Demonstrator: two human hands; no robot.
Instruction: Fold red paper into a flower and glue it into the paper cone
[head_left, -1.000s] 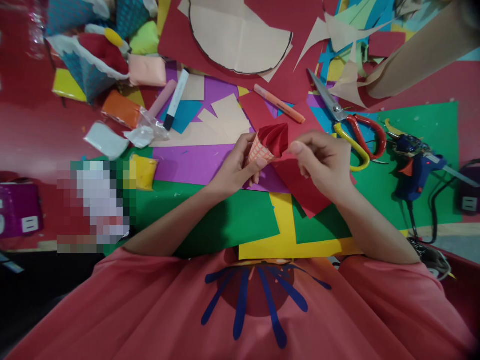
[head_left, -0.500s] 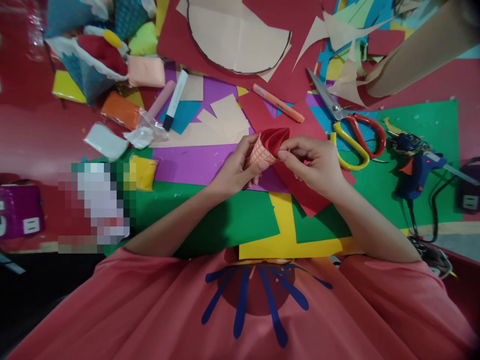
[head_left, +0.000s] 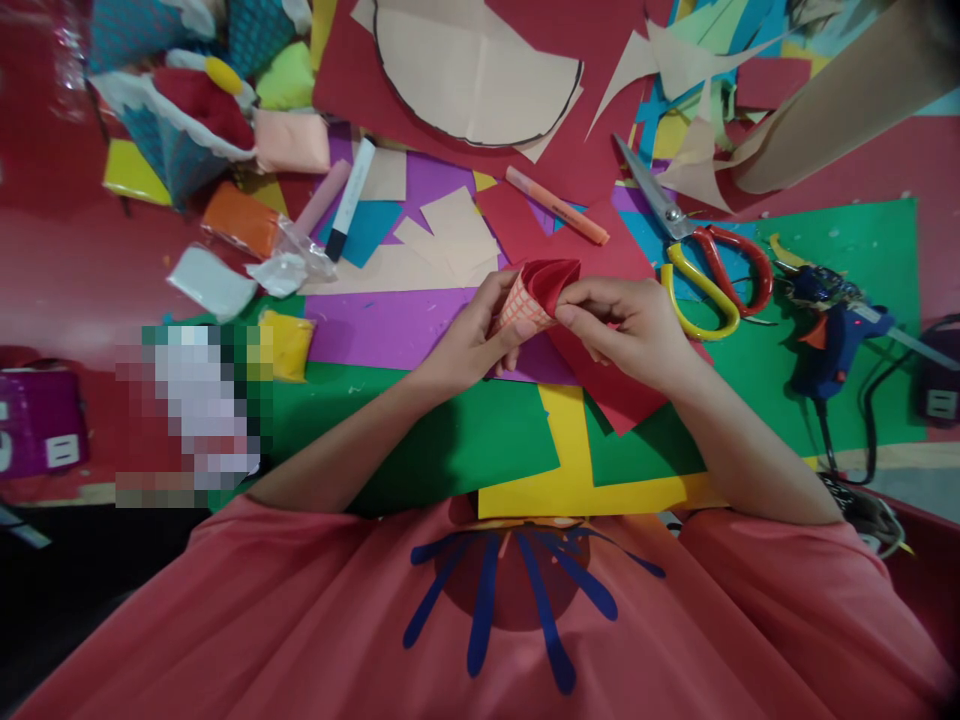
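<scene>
A small paper cone [head_left: 520, 306] with an orange grid pattern is wrapped by the fingers of my left hand [head_left: 480, 335], its mouth tilted up to the right. Folded red paper [head_left: 553, 278] shows inside the cone's mouth. My right hand [head_left: 626, 325] pinches the edge of that red paper between thumb and forefinger. Beneath the hands lie a red sheet [head_left: 622, 400] and a purple sheet [head_left: 375, 325]. An orange marker [head_left: 559, 207] rests just beyond them.
Scissors [head_left: 675, 225] with red and yellow handles lie at the right, beside a blue glue gun [head_left: 829, 345]. Modelling-clay packets, such as an orange one [head_left: 241, 220], and blue cones [head_left: 176, 140] stand at the left. A cardboard roll [head_left: 832, 105] lies at the upper right.
The red paper at the cone's mouth has shifted down very slightly with the right fingers. Both hands keep almost the same place and hold.
</scene>
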